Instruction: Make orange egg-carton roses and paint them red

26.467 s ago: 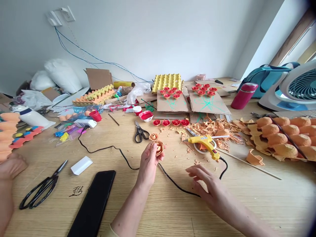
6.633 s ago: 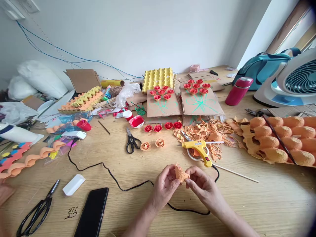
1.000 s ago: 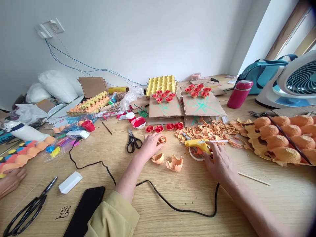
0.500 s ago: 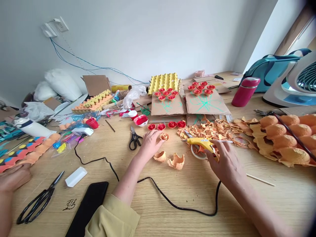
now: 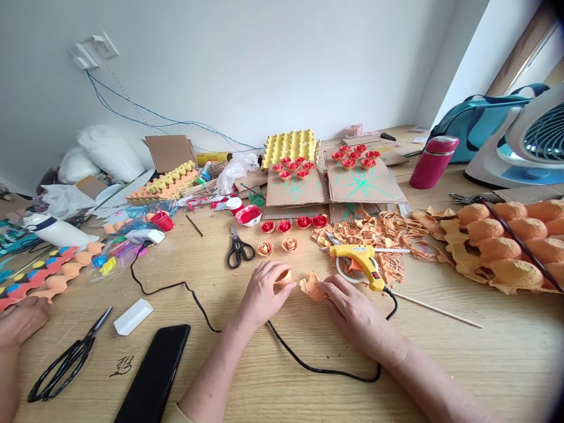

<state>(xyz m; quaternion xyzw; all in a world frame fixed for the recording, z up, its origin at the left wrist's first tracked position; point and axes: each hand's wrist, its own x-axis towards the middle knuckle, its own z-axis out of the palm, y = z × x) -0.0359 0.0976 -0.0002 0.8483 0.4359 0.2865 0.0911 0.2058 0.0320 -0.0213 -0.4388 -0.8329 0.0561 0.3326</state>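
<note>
Wooden table w/ craft clutter, white wall behind. Nearest: black phone & big black scissors at lower left; another person's hand rests at far left edge. Mid-table: left hand curled round a small orange carton cup, pinching it; right hand grips a larger petal-cut cup just beside it, both low on the table. Yellow glue gun lies just right, untouched, cord looping toward the viewer. Beyond: two orange roses, small scissors, row of red roses, carton scraps. Far: yellow egg tray, pink flask.
</note>
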